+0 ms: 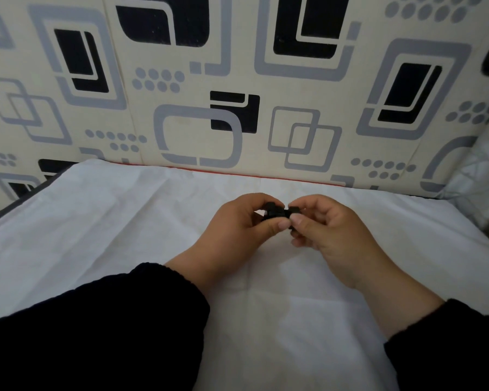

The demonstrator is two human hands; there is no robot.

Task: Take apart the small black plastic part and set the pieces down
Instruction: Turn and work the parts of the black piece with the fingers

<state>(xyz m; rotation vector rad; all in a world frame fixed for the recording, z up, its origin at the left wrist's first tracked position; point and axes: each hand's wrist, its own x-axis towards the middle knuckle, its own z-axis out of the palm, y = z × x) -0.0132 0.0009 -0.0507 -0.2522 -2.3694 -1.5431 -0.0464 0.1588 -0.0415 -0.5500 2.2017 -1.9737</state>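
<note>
Above a creased white sheet (124,235), pinched at either end between left hand (237,224) and right hand (328,230): small black part (277,213), off the surface. Behind, a cream wall (237,80) patterned with grey and black squares and dots; black sleeves (96,334) below.

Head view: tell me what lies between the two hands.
The small black plastic part lies there, pinched at one end by the left hand and at the other by the right hand, above the white cloth.
</note>
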